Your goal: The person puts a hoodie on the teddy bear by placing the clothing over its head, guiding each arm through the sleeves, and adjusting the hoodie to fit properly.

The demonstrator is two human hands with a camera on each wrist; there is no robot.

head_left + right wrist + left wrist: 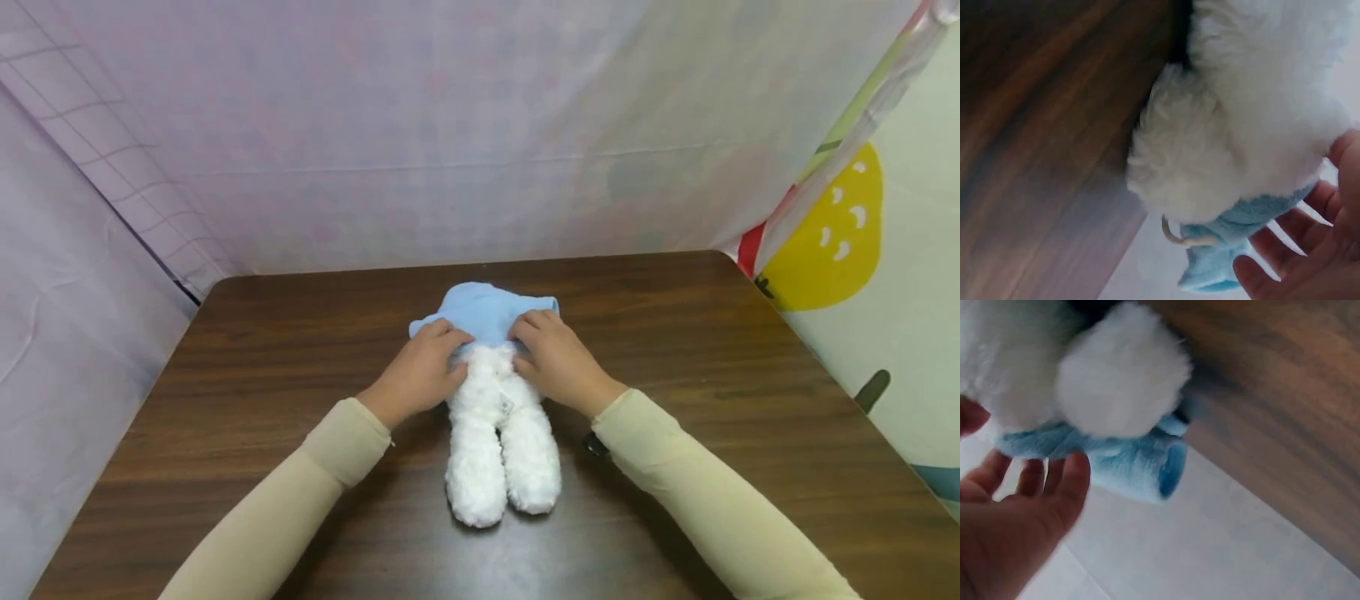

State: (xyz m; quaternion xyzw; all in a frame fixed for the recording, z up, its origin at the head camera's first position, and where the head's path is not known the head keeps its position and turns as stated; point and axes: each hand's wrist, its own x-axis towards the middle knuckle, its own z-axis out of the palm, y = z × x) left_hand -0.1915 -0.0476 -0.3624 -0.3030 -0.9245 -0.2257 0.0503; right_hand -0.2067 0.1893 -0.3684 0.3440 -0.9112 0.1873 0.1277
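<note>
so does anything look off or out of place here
Slightly: the blue garment looks bunched over the upper end of the white plush toy, so no head shows, and the right wrist view catches a thin beige cord sticking out by the cloth. I see nothing spilled or torn.

We see a fluffy white plush toy (480, 408) lying on the worktop (285, 367), its two legs (531, 467) side by side toward us, its upper end hidden under a light-blue garment (480, 308) that seems, blurred up close, loosely bunched.
</note>
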